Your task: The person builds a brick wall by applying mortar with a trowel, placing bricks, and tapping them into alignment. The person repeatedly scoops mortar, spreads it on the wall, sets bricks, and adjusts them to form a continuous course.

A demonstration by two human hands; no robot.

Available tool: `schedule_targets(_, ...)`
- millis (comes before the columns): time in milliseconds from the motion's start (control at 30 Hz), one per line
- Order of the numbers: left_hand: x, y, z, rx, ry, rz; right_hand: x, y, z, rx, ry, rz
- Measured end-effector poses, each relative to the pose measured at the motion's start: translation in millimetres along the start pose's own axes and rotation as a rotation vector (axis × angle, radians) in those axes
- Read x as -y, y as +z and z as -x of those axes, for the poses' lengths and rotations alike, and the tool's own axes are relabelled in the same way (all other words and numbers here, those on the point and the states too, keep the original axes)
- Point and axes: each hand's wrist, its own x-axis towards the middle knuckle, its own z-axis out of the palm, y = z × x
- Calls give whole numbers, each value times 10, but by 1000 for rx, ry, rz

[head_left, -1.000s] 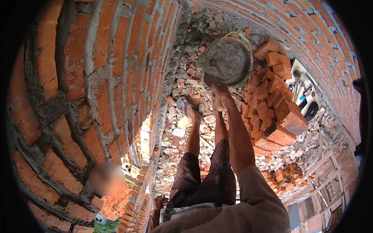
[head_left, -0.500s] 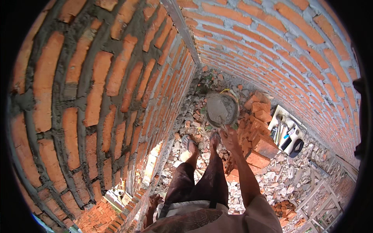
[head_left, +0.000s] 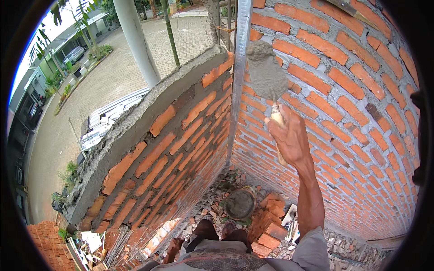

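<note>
Far left: paved yard (head_left: 56, 149), then left brick wall (head_left: 158, 149). Left hand (head_left: 173, 248), near: grip cannot be determined. Centre: tub (head_left: 252, 199) on rubble (head_left: 222, 179). Trowel (head_left: 278, 117) bearing mortar (head_left: 267, 77), gripped by right hand (head_left: 291, 136), fronts right brick wall (head_left: 348, 135).

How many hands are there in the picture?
2: the right hand, up in front of the brick wall, gripping a trowel with mortar on it, and the left hand, low in the picture, left of centre.
</note>
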Motion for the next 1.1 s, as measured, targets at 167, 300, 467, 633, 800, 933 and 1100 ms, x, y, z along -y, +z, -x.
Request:
schedule_targets(167,36,-250,-408,200,-633,302,191,371,-763,-167,-233,665)
schedule_targets(300,113,-417,-570,122,-846,433,151,731,-859,-194,-200,766)
schedule_targets(467,348,-594,-638,124,-1046,669,168,718,-728,-418,-262,607)
schedule_targets(633,433,-680,-656,216,-965,535,141,719,-490,-232,114,-553)
schedule_targets(800,410,-688,-777,256,-950,516,157,803,-364,-132,171,-689)
schedule_targets(933,427,-709,-857,278,-945,506,398,393,-642,-109,-136,543)
schedule_targets(1100,463,-704,-932,309,-955,487,813,166,-1124,-154,-330,1283)
